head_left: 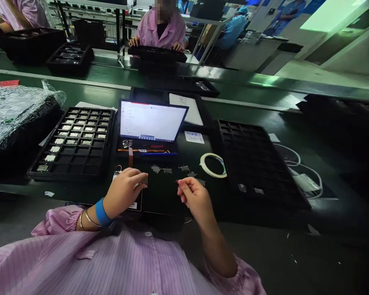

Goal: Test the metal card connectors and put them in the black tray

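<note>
My left hand [126, 191], with a blue wristband [102, 212] and bangles, is closed in a pinch at a small flat dark piece, too unclear to name. Beneath it lies a partly hidden board with a white label [133, 205]. A brown flex cable [130, 157] runs down towards this hand from a small circuit board [126, 144]. My right hand [197, 198] is pinched closed, with a tiny dark bit at its fingertips. Between and beyond the hands several small metal plates [167, 171] lie on the dark mat. A lit screen [151, 121] stands behind them.
At left, a black compartment tray [70, 170] holds several metal-coloured parts, beside a bubble-wrapped stack [12, 110]. On the right are a tape roll [204, 166], another black tray [258, 153] with two small parts, and a white cable [318, 180]. A person [161, 30] sits opposite.
</note>
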`<action>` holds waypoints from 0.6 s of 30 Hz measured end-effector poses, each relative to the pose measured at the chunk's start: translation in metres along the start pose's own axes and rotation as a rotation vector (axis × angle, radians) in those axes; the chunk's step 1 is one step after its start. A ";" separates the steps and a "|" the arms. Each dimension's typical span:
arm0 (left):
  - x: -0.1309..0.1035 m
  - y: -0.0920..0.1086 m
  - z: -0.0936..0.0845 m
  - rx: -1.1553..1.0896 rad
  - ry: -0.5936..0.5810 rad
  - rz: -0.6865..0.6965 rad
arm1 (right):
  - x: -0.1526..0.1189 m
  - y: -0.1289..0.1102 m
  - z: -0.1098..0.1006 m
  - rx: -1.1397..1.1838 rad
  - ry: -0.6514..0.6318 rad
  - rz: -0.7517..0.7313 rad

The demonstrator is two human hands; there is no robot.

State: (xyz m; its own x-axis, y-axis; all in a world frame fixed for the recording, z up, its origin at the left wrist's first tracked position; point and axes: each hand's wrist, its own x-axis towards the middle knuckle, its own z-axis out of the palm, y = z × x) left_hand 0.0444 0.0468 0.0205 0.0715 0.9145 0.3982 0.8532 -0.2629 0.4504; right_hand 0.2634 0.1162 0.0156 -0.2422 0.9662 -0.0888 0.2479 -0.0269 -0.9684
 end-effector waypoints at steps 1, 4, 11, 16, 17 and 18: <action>0.004 0.001 0.002 0.025 -0.057 -0.008 | 0.002 0.001 -0.003 0.036 0.044 -0.001; 0.015 0.011 0.010 0.094 -0.202 -0.009 | 0.002 0.003 -0.001 0.106 0.105 -0.015; 0.011 -0.019 -0.049 0.055 0.081 -0.092 | -0.004 0.014 0.020 0.034 0.062 -0.048; -0.024 -0.118 -0.145 0.306 0.099 -0.640 | -0.003 0.015 0.022 -0.010 0.092 -0.061; -0.033 -0.137 -0.161 0.317 0.077 -0.710 | -0.003 0.015 0.022 -0.015 0.096 -0.063; -0.040 -0.153 -0.175 0.312 0.056 -0.740 | -0.003 0.014 0.021 -0.024 0.099 -0.062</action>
State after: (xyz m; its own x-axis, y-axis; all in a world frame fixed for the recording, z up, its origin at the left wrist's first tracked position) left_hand -0.1792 -0.0036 0.0752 -0.5883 0.7986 0.1272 0.7746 0.5114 0.3722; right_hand 0.2475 0.1077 -0.0030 -0.1640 0.9864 -0.0040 0.2582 0.0391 -0.9653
